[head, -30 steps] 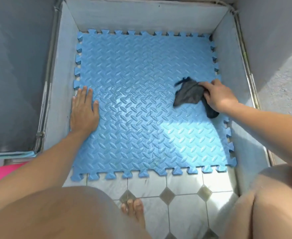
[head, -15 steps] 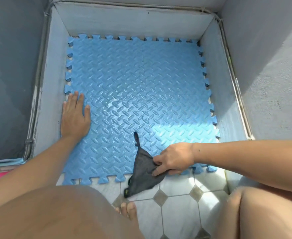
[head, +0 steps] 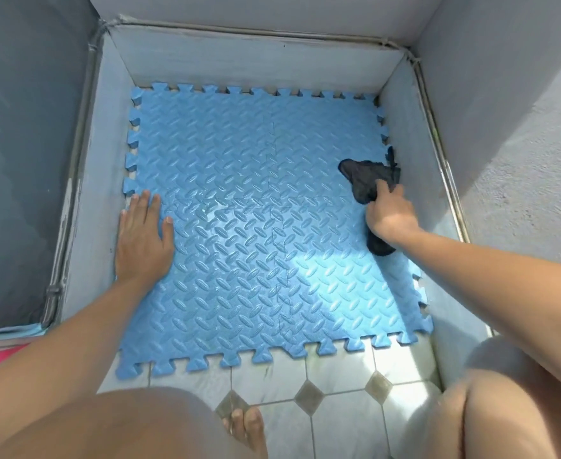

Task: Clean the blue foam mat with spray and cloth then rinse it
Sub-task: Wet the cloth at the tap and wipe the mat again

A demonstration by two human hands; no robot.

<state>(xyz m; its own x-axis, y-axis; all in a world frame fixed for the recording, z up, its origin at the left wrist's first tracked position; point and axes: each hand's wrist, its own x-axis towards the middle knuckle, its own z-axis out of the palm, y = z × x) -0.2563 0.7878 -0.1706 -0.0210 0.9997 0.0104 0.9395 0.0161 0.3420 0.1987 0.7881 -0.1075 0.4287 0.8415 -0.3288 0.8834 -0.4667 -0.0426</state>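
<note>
The blue foam mat, with a raised tread pattern and puzzle-tooth edges, lies flat on the floor inside a grey walled corner. A wet sheen shows near its middle. My left hand rests flat, fingers straight, on the mat's left edge. My right hand grips a dark grey cloth at the mat's right edge; part of the cloth spreads ahead of the fingers and a bit hangs out below the wrist. No spray bottle is in view.
Low grey walls hem the mat at the back, left and right, with a metal pipe along the right rim. White tiles with grey diamonds lie in front. My knees and a bare foot fill the bottom.
My right hand swept the cloth from the mat's near edge by the tiles back up to the right edge. The left hand stayed pressed on the left side.
</note>
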